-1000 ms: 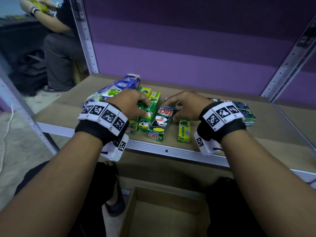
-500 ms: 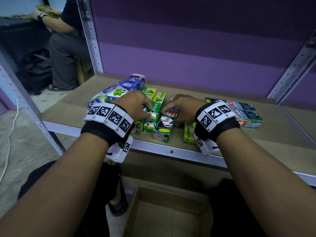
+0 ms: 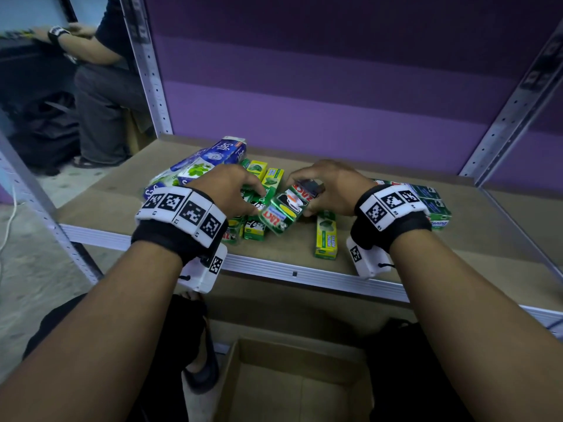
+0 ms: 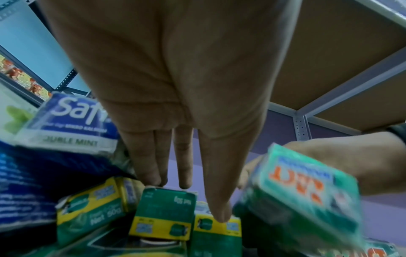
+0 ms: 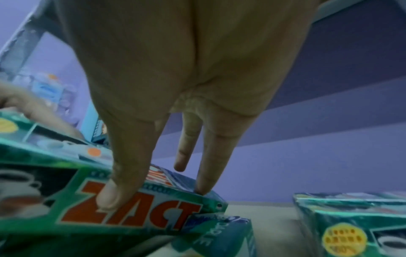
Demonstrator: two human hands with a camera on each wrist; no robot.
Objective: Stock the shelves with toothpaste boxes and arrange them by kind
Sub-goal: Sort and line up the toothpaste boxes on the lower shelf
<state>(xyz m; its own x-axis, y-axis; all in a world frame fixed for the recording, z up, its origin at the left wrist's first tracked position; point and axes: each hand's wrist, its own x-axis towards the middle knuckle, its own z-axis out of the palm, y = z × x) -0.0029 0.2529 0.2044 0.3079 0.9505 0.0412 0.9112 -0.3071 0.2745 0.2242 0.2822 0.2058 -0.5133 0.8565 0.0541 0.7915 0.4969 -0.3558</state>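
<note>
Zact box [image 3: 288,207]: tilted above shelf [image 3: 396,239] pile | right hand [image 3: 330,185] pinches its far end | left hand [image 3: 227,190] fingers straight, on small green boxes [image 4: 163,208] | judged light, glossy, crushable; grip long edges.

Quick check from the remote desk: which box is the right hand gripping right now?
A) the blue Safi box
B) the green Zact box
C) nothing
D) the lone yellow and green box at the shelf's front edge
B: the right hand has thumb and fingers pinched on the tilted green Zact box, whose orange lettering shows in the right wrist view.
</note>
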